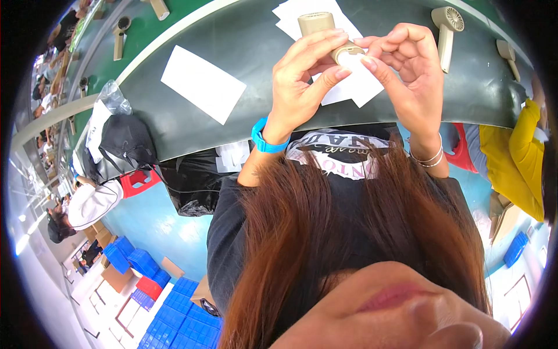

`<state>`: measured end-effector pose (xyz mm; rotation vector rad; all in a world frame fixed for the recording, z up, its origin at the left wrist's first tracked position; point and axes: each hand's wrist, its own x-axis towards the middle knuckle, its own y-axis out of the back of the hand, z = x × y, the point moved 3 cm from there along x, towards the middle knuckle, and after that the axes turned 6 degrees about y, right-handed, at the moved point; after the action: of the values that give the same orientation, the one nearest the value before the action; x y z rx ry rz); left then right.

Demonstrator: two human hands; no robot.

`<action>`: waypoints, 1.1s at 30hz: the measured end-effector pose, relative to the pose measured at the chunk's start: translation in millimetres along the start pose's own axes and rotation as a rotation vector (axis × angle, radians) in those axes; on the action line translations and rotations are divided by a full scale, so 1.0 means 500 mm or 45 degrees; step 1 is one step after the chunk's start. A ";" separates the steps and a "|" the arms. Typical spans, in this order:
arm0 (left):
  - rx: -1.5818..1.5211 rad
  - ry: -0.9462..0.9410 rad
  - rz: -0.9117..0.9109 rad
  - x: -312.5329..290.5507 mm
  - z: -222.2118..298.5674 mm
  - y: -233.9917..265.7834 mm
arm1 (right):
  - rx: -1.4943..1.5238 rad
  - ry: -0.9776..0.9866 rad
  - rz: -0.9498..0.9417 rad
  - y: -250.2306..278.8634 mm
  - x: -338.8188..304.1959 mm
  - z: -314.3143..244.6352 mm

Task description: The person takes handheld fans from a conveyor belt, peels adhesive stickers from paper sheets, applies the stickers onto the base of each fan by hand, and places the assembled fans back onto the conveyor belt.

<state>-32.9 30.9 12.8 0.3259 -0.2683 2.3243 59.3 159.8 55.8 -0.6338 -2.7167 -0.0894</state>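
My left hand (305,78) is wrapped round a beige handheld fan (317,22), held above the belt. Its far part sticks up past the fingers, and the middle is hidden behind them. At the near end, the thumb and forefinger of my right hand (407,72) press against the fan from both sides, other fingers curled. Something small and white (349,58) shows at that end by the right thumb; I cannot tell whether it is a label or the paper behind. Beneath both hands lie overlapping white sheets (360,90).
Another white sheet (203,84) lies left on the dark green belt (256,58). Beige fans stand on the right (446,43) and far left (120,38). A black bag (125,142) hangs at the left edge. A person in a yellow sleeve (526,134) sits at the right.
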 end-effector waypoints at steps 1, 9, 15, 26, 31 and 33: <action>0.002 0.000 -0.002 0.000 -0.001 -0.001 | 0.001 0.001 0.002 0.002 0.000 0.002; -0.016 0.005 -0.006 -0.001 -0.002 -0.003 | -0.003 0.003 -0.010 0.004 -0.001 0.002; 0.005 -0.001 -0.002 0.000 0.001 -0.005 | -0.085 0.028 -0.023 0.004 -0.002 -0.002; -0.020 -0.001 0.024 -0.003 -0.005 -0.004 | -0.105 0.038 -0.019 -0.001 -0.002 -0.002; -0.020 -0.002 0.028 -0.003 -0.002 -0.007 | -0.127 0.040 -0.017 -0.002 -0.002 -0.007; -0.030 0.004 0.033 -0.002 -0.003 -0.010 | -0.180 0.024 0.005 -0.001 -0.003 -0.008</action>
<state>-28.8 34.2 11.3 0.3082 -0.2999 2.3452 61.8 158.2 58.9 -0.6743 -2.7085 -0.2873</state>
